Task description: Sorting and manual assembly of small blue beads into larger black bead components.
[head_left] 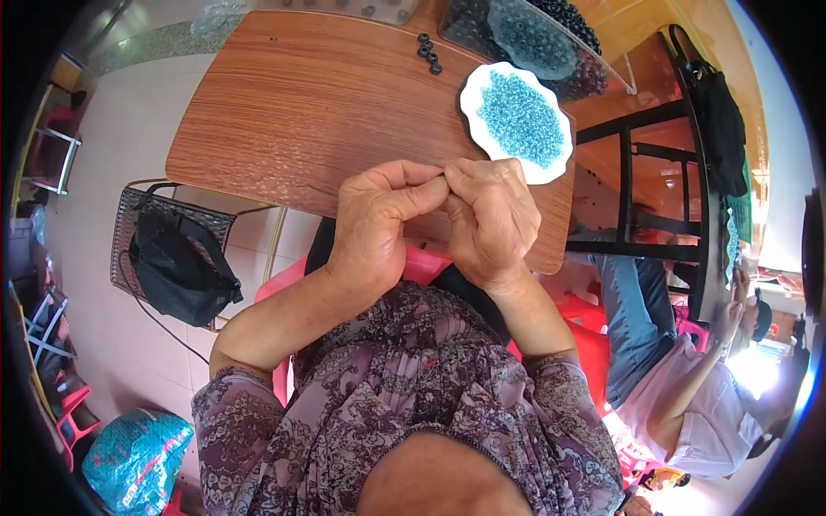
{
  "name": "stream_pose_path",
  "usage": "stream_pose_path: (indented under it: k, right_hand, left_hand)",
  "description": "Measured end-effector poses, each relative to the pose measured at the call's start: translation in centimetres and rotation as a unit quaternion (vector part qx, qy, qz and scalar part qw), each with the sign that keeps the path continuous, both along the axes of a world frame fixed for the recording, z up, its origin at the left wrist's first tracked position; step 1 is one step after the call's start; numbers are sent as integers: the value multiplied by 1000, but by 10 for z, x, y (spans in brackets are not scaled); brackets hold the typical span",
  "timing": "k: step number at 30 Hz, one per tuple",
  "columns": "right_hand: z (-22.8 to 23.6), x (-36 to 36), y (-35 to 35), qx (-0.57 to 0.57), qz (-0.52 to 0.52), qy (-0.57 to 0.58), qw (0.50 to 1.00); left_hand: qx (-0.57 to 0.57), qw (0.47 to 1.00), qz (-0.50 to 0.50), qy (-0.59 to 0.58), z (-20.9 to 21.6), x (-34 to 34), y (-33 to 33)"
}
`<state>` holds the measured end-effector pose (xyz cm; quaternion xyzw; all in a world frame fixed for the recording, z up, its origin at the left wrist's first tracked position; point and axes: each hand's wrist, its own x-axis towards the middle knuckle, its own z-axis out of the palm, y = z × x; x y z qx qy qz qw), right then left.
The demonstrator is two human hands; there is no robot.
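Observation:
Over the near edge of the brown wooden table [258,112], my left hand [379,215] and my right hand [495,215] meet at their fingertips. Each is closed in a pinch, and whatever sits between the fingers is too small to make out. Just beyond my right hand lies a white scalloped plate [471,96] heaped with small blue-green glass beads [520,119]. Several dark round beads [428,53] rest in a short row at the far side of the table.
A clear bin [538,39] of dark beads and a bag stands at the far right. To the left, a black mesh basket [125,236] holds a black bag [176,258]. Another person [680,396] sits at the right by a black-framed table [637,189]. A teal sack [138,451] lies lower left.

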<state>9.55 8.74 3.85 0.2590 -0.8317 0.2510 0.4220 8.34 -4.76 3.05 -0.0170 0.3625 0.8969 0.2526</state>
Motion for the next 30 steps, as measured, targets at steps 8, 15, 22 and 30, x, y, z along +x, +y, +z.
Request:
stream_pose_path:
  k: [8, 15, 22, 30]
  right_hand:
    - [-12, -2, -4, -63, -5, -41, 997]
    - [-2, -7, 16, -117, -39, -140, 982]
    - [2, -92, 56, 60, -110, -113, 986]
    - [-26, -149, 36, 301, -146, -150, 930]
  left_hand:
    - [-17, 999, 24, 14, -6, 0, 4]
    - [-50, 995, 57, 59, 7, -19, -1]
    - [-340, 808, 200, 437, 75, -152, 2]
    - [-643, 424, 337, 542, 76, -294, -1]
